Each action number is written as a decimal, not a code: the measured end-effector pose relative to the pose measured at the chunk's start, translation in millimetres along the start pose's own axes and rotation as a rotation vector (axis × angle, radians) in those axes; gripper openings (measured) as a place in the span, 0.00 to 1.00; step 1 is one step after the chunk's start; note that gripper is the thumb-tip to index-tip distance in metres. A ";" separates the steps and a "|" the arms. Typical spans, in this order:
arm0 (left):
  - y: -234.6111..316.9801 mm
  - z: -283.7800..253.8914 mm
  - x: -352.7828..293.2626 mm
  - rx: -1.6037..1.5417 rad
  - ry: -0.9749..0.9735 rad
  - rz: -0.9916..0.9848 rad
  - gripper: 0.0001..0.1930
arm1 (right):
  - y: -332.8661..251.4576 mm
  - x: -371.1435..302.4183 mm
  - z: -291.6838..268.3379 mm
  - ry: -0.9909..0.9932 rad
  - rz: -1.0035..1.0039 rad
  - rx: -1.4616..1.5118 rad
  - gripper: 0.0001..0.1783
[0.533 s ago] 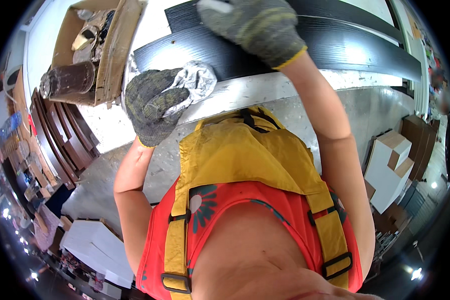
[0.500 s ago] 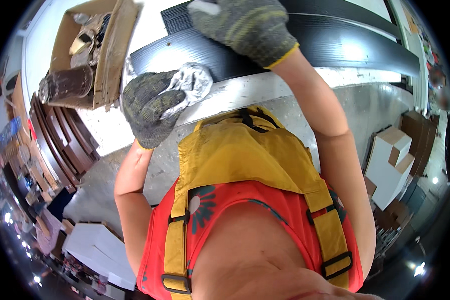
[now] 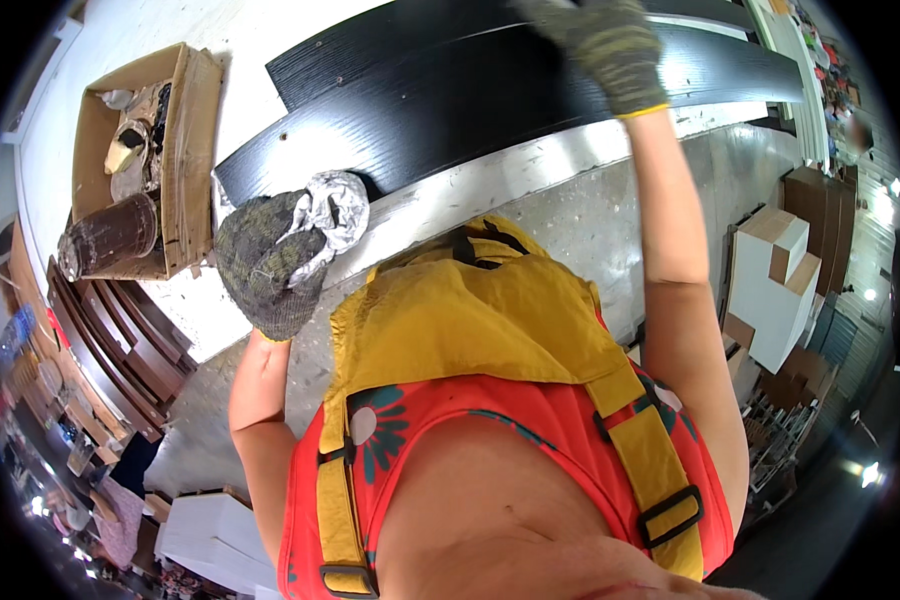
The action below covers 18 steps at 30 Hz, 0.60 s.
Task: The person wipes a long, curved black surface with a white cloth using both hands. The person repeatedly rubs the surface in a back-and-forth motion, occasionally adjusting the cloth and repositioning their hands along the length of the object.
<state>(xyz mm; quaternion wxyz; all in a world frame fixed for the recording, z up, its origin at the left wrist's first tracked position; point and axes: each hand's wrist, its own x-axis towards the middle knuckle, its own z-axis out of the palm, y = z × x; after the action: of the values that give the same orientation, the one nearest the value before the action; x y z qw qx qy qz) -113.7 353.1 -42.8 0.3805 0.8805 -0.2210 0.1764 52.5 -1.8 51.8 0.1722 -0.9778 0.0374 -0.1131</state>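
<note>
A crumpled white-and-grey rag (image 3: 342,208) is in my left hand (image 3: 268,262), whose gloved fingers close around it beside the near left end of a black wood-grain board (image 3: 410,140). Another black board (image 3: 370,42) lies along its far side, and a few small holes dot the surfaces near their left ends. Over the right part of the boards is my right hand (image 3: 610,55), in a grey-green knit glove with a yellow cuff. Motion blurs its fingers, and the picture's top edge cuts them off.
An open cardboard box (image 3: 198,150) at the left holds a dark brown, stained cup (image 3: 115,238) and used scraps. Brown panels (image 3: 120,345) stand below the white table (image 3: 260,25). Stacked white and brown cartons (image 3: 770,290) are on the floor at the right.
My right hand has moved right along the boards. In the picture, my left hand and the rag sit lower and further left, as do the box and boards; the view has shifted.
</note>
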 end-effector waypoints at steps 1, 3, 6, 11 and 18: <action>-1.0 -0.5 2.7 -0.014 -0.009 -0.001 0.13 | -6.4 -8.2 4.0 0.086 -0.322 -0.080 0.16; -0.7 -4.4 2.9 0.051 -0.003 0.067 0.19 | -28.9 -17.9 31.7 0.150 -0.645 -0.024 0.14; 4.0 -5.4 1.6 0.048 0.017 0.044 0.19 | -64.9 -24.7 56.6 0.082 -0.446 0.060 0.12; 5.7 -5.8 0.6 0.075 0.047 0.036 0.20 | 0.3 3.1 36.1 0.330 -0.686 -0.084 0.10; -2.1 -6.0 -2.5 0.057 0.062 0.055 0.21 | 81.8 37.2 -20.0 0.077 0.240 -0.154 0.24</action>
<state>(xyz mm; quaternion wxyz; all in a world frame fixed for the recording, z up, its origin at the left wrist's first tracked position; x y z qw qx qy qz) -115.5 359.5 -41.3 0.3568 0.8787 -0.2283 0.2202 81.1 -89.3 49.6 0.1074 -0.9716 0.1691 -0.1258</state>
